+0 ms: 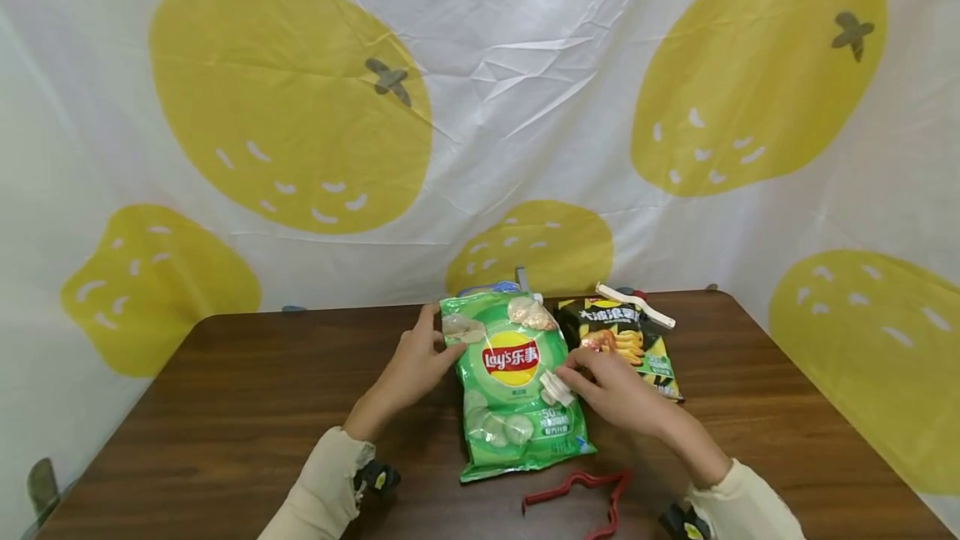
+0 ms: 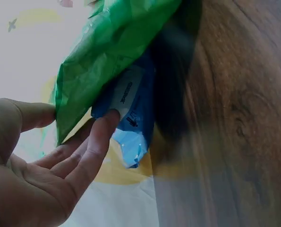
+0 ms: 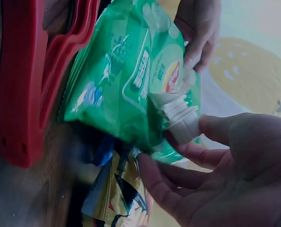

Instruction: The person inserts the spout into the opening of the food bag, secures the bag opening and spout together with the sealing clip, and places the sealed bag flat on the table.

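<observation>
A green Lay's chip bag (image 1: 517, 432) stands tilted back, its printed front facing me. My left hand (image 1: 416, 365) pinches its upper left edge; in the left wrist view the thumb lies on one side of the green film and the fingers on the other. Behind it a blue packet (image 2: 139, 101) with a white label shows, one fingertip right at the label. My right hand (image 1: 618, 390) holds a small white ribbed plastic piece (image 3: 180, 116), shaped like a cap, between thumb and fingers, close against the lower right front of the green bag.
An open red bag clip (image 1: 577, 486) lies near the table's front edge. On the right, a black and yellow chip bag (image 1: 660, 369) leans behind the green one, with a white clip (image 1: 637, 305) at its top. A fruit-print cloth (image 1: 480, 107) hangs behind the brown table (image 1: 300, 390).
</observation>
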Available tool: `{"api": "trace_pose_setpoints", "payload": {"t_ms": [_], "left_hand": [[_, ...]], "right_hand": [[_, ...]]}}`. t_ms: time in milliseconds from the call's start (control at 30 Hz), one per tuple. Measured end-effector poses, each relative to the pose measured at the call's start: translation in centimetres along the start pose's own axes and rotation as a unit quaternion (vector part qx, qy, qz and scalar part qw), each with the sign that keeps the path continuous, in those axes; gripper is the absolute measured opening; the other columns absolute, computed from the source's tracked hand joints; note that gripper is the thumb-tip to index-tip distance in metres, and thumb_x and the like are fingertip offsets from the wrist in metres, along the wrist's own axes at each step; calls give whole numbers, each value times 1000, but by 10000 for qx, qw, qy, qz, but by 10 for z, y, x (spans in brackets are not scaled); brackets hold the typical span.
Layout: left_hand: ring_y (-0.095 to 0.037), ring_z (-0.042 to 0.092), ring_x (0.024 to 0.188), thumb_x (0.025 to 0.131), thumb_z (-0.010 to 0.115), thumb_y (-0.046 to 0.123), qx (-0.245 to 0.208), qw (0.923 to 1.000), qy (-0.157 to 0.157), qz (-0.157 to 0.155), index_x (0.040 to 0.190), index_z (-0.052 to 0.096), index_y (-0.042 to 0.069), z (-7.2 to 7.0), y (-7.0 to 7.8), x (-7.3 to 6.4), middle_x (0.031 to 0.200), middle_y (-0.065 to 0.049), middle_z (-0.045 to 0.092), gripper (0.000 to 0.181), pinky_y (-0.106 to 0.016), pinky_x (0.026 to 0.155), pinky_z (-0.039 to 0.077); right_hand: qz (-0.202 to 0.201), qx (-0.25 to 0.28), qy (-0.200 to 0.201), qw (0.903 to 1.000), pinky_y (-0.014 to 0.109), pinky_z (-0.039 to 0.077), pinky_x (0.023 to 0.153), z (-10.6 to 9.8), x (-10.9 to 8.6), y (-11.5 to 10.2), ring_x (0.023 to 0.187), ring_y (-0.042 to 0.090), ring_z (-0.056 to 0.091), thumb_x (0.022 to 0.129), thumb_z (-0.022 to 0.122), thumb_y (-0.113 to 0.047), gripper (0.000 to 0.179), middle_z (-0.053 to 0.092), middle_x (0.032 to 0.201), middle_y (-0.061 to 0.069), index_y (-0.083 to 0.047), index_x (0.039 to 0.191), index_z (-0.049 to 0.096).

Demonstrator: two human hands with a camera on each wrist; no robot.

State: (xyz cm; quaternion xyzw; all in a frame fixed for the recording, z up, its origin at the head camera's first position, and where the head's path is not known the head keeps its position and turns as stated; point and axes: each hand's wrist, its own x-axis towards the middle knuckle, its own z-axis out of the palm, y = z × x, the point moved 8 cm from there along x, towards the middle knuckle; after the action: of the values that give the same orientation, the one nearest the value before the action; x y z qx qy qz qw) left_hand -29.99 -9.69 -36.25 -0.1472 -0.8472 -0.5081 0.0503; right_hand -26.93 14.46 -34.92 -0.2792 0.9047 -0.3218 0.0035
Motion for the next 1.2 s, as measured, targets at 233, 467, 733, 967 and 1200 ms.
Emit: {"api": "trace_pose_setpoints", "payload": {"t_ms": [233,467,733,967,1200], "left_hand": [[-11,56,57,97,64,10,-134,9994,189,263,125,44,6,-15,14,-1,77,-6,64,35,-26,52,43],[-11,55,67,96,67,17,172,9968,357,697,117,54,8,-37,33,-5,78,-3,60,26,-27,62,45],[-21,66,86,92,73,16,-337,9796,758,1833,111,61,10,-70,72,-19,98,-5,69,23,-31,70,52],[-25,59,97,84,80,19,2427,9059,1280,3226,102,69,9,-60,129,-46,98,-2,70,23,-52,92,37],[-23,62,94,89,73,11,3503,8705,911,3335,107,72,11,-27,147,-60,97,-2,71,19,-50,94,41]], "right_hand": [[-42,239,257,9994,28,48,69,-7,1,-6,78,10,56,104,52,-33,24,64,91,-6,-14,104,68],[-231,322,483,9980,27,50,67,-16,0,-15,77,11,59,102,57,-31,21,66,93,-6,-14,105,69],[-1003,158,335,9943,33,54,76,-15,-5,-40,86,6,62,98,64,-26,13,66,95,-11,-17,106,69],[-1824,-105,360,9825,27,52,68,-7,-13,-67,77,3,57,94,69,-18,8,63,90,-12,-15,102,68],[-1840,-593,244,9808,27,50,73,-1,-18,-78,85,5,55,97,66,-22,5,60,95,-11,-18,100,68]]}}
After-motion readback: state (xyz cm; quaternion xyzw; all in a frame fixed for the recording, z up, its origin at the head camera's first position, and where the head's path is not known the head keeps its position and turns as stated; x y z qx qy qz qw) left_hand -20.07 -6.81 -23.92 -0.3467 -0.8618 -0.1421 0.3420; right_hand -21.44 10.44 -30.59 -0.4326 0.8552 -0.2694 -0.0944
